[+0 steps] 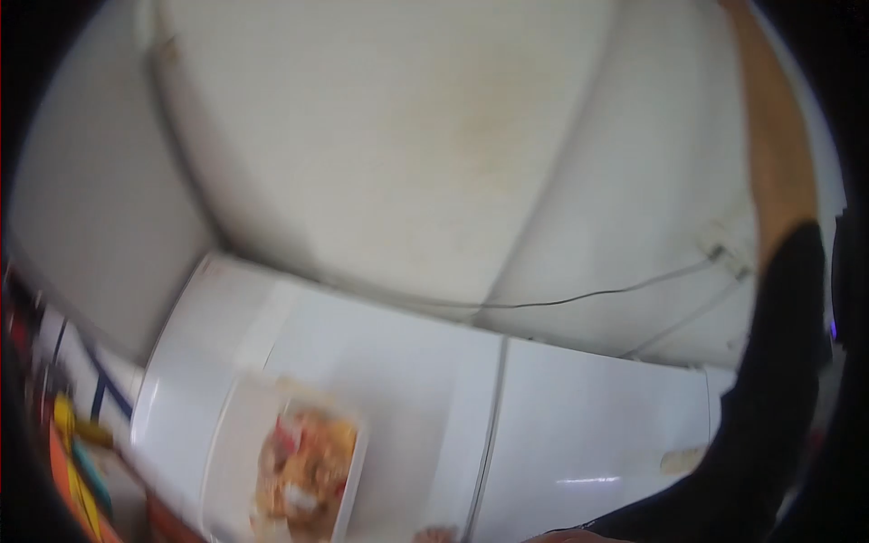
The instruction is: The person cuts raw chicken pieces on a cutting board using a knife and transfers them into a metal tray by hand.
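My right arm (786,172) rises along the right side, its black sleeve (769,380) ending below the bare forearm. The hand itself is beyond the top edge, so what it touches is hidden. At the bottom edge a small patch of skin (436,535) shows beside the white surface, apparently part of my left hand; its fingers cannot be made out. Left of it is a white-walled container or opening (358,471), holding a blurred jumble of orange, red and white contents (303,466).
A broad white appliance top (588,425) with a dark seam spans the lower view. Behind it stands a stained pale wall (407,136) with a dark cable (579,297) running to a socket (720,244). Yellow and orange items (68,434) crowd the lower left.
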### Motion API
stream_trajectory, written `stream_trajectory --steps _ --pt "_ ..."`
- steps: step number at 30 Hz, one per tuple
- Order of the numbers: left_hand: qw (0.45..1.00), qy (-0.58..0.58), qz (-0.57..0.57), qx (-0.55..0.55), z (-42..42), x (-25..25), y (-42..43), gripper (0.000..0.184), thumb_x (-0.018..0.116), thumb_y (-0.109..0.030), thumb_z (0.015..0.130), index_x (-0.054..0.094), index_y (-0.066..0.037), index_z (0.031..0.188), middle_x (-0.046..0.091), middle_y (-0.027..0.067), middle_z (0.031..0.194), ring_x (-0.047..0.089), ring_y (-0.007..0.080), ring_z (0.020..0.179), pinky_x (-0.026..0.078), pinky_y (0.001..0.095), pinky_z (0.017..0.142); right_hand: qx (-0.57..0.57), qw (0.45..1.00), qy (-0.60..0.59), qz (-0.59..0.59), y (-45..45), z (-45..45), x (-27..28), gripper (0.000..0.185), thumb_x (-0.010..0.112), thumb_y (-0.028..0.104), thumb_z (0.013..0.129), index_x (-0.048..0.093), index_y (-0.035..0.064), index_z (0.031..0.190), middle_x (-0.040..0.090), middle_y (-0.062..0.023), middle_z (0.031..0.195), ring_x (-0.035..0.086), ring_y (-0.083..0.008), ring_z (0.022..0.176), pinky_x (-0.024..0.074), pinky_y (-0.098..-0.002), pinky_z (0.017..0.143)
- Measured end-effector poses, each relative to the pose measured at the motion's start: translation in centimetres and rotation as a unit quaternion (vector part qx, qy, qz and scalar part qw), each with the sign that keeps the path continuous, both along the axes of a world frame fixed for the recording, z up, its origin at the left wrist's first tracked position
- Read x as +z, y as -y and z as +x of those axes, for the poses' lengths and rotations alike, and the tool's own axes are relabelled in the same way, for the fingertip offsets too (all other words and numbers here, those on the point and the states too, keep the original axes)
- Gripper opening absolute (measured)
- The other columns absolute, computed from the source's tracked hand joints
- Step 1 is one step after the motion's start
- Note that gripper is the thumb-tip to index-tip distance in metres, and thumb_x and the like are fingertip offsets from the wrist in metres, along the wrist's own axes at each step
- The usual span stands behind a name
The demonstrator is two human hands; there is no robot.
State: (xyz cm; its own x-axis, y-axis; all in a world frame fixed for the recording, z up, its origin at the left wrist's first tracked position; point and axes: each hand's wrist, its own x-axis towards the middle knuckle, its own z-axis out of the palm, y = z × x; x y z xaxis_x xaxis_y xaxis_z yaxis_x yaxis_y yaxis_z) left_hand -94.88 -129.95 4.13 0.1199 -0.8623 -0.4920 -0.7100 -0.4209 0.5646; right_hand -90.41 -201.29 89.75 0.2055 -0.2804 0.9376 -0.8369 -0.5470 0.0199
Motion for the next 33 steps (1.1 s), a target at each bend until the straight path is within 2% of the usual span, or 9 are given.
stream_trajectory --steps 2,4,13,17,21,26,28,32,33 --pt "0.998 -0.054 0.027 -0.010 -3.7 0.0 -3.6 0.061 0.060 -0.052 0.102 0.060 -0.008 0.145 0.058 0.0227 0.142 0.053 0.0433 0.133 0.043 0.0537 0.112 0.091 0.995 -0.016 0.048 -2.1 -0.8 -5.1 0.023 0.059 0.028 0.107 0.070 0.0078 0.106 0.061 -0.0095 0.099 0.059 -0.0231 0.094 0.0516 -0.0395 0.085" --pt "0.980 -0.018 -0.193 0.046 -4.4 -2.3 -5.0 0.048 0.070 -0.044 0.094 0.068 -0.005 0.123 0.072 0.0185 0.111 0.069 0.0403 0.106 0.054 0.0558 0.096 0.195 0.973 -0.005 0.122 -4.8 -2.8 -12.3 0.024 0.058 0.029 0.109 0.069 0.0089 0.104 0.059 -0.0067 0.095 0.057 -0.0202 0.090 0.0506 -0.0376 0.083" --pt "0.943 0.008 -0.317 0.103 -4.4 -0.5 -5.9 0.044 0.066 -0.041 0.099 0.061 -0.001 0.116 0.062 0.0221 0.120 0.060 0.0405 0.115 0.049 0.0527 0.105 0.343 0.696 0.206 0.597 -34.5 -11.3 -60.1 0.026 0.062 0.036 0.110 0.067 0.0118 0.102 0.055 0.0014 0.071 0.053 -0.0118 0.059 0.0470 -0.0295 0.056" --pt "0.925 0.041 -0.361 0.108 -5.7 0.1 -8.7 0.041 0.066 -0.040 0.101 0.060 -0.002 0.116 0.061 0.0222 0.118 0.060 0.0414 0.119 0.048 0.0535 0.105 0.379 0.509 0.134 0.761 -52.8 -14.1 -72.7 0.022 0.061 0.030 0.111 0.061 0.0105 0.100 0.049 0.0014 0.065 0.048 -0.0094 0.052 0.0425 -0.0264 0.044" --pt "0.938 -0.023 -0.313 0.147 -7.3 5.7 -20.1 0.037 0.068 -0.039 0.101 0.060 -0.006 0.115 0.062 0.0210 0.117 0.062 0.0416 0.120 0.050 0.0533 0.103 0.355 0.458 -0.030 0.815 -61.5 -21.8 -87.7 0.025 0.061 0.030 0.111 0.061 0.0076 0.100 0.052 -0.0006 0.060 0.047 -0.0107 0.044 0.0399 -0.0292 0.039" --pt "0.864 -0.012 -0.210 0.457 -4.0 7.4 -40.1 0.037 0.069 -0.038 0.103 0.064 -0.008 0.125 0.071 0.0192 0.110 0.070 0.0388 0.103 0.056 0.0502 0.090 0.359 0.416 -0.107 0.829 -75.2 -24.2 -90.7 0.024 0.062 0.028 0.109 0.063 0.0086 0.094 0.052 -0.0002 0.056 0.053 -0.0134 0.046 0.0424 -0.0323 0.042" --pt "0.819 0.021 -0.165 0.549 -0.3 7.8 -47.8 0.038 0.069 -0.037 0.102 0.065 -0.007 0.123 0.072 0.0186 0.104 0.071 0.0384 0.099 0.057 0.0492 0.088 0.370 0.566 -0.313 0.667 -79.4 -22.1 -92.2 0.025 0.066 0.029 0.106 0.065 0.0093 0.091 0.062 -0.0018 0.065 0.062 -0.0163 0.058 0.0471 -0.0347 0.052" --pt "0.666 0.066 -0.164 0.725 7.5 2.8 -64.2 0.042 0.071 -0.039 0.100 0.070 -0.004 0.122 0.075 0.0196 0.097 0.073 0.0391 0.094 0.059 0.0468 0.087 0.394 0.542 -0.393 0.630 -85.5 -15.1 -94.3 0.026 0.065 0.034 0.105 0.069 0.0099 0.097 0.073 -0.0028 0.081 0.070 -0.0197 0.077 0.0517 -0.0401 0.067" --pt "0.681 0.092 -0.143 0.712 9.6 0.4 -68.7 0.046 0.073 -0.041 0.097 0.070 -0.004 0.124 0.077 0.0216 0.102 0.074 0.0393 0.096 0.059 0.0473 0.087 0.318 0.538 -0.488 0.609 -87.1 -12.5 -93.8 0.032 0.061 0.037 0.106 0.070 0.0072 0.098 0.071 -0.0133 0.082 0.070 -0.0328 0.080 0.0542 -0.0466 0.072"
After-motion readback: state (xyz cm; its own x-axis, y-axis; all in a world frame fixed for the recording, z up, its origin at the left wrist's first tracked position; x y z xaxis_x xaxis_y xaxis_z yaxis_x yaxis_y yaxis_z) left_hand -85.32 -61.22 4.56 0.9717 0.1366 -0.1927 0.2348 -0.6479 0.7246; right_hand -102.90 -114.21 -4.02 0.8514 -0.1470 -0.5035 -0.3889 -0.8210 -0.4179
